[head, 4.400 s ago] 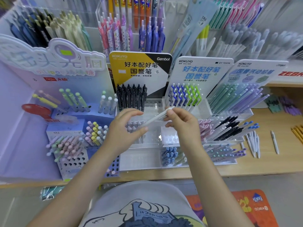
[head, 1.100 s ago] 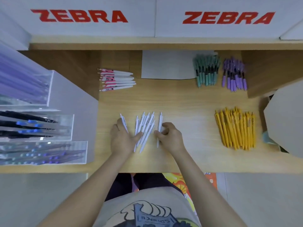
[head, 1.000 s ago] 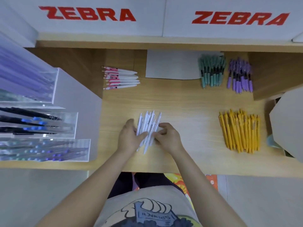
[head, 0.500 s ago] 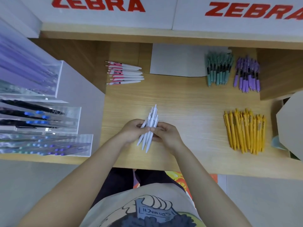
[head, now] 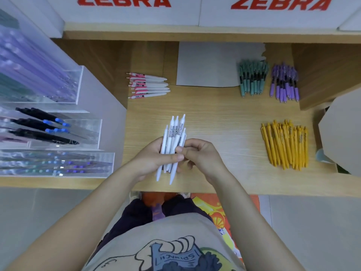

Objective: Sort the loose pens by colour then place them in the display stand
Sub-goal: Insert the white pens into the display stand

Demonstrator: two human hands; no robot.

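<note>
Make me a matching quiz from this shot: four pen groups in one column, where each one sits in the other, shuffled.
Pens:
1. white pens
2. yellow pens
3. pink-and-white pens
4. purple pens

Places:
A. far right corner of the shelf, beside the teal pens
B. lying crosswise, far left of the shelf
C. held in both hands
D. near right of the shelf

Pairs: 1-C, 2-D, 3-B, 4-A

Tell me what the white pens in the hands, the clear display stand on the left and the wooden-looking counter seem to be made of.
White pens: likely matte plastic, smooth and evenly coloured with printed labels.
Clear display stand: probably acrylic, see-through with bright glossy edges.
Wooden-looking counter: light wood or laminate with a fine straight grain; which one cannot be told.
</note>
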